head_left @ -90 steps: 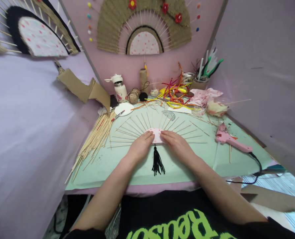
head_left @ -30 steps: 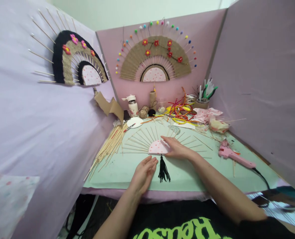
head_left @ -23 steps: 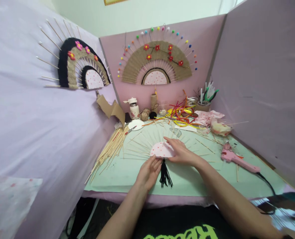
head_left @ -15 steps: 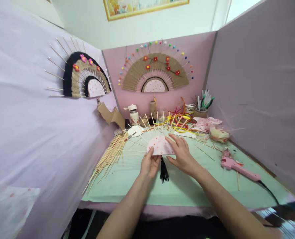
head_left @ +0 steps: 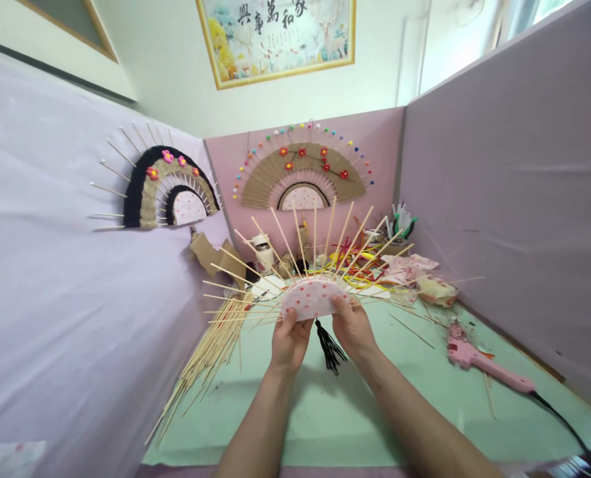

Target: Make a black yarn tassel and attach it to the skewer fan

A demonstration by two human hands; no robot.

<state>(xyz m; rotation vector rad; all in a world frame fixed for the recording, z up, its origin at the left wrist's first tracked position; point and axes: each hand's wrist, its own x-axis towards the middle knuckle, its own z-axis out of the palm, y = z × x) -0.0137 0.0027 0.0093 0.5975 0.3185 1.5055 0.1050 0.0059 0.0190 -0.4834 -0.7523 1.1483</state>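
Observation:
A half-round piece covered in pink spotted cloth (head_left: 314, 299) is held up above the table, with several thin sticks fanning out from its curved edge. My left hand (head_left: 291, 342) grips its lower left corner, thumb on the front. At the lower right, my right hand (head_left: 354, 326) pinches it the same way. Between the hands a black tassel (head_left: 331, 348) hangs from the straight edge, swung a little to the right. The fingers behind the piece are mostly hidden.
Loose sticks (head_left: 208, 358) lie in a bundle on the green tabletop (head_left: 315, 425) at left. A pink glue gun (head_left: 489, 364) with its cord lies at right. Coloured pipe cleaners (head_left: 352, 255), a white bottle (head_left: 264, 255) and cloth scraps (head_left: 410, 265) stand behind. Two finished fans hang on the partitions.
The view has tilted up. The fan is raised and faces me more, its sticks now spread fully in view. My right hand has moved from the cloth's upper right to grip its lower right corner.

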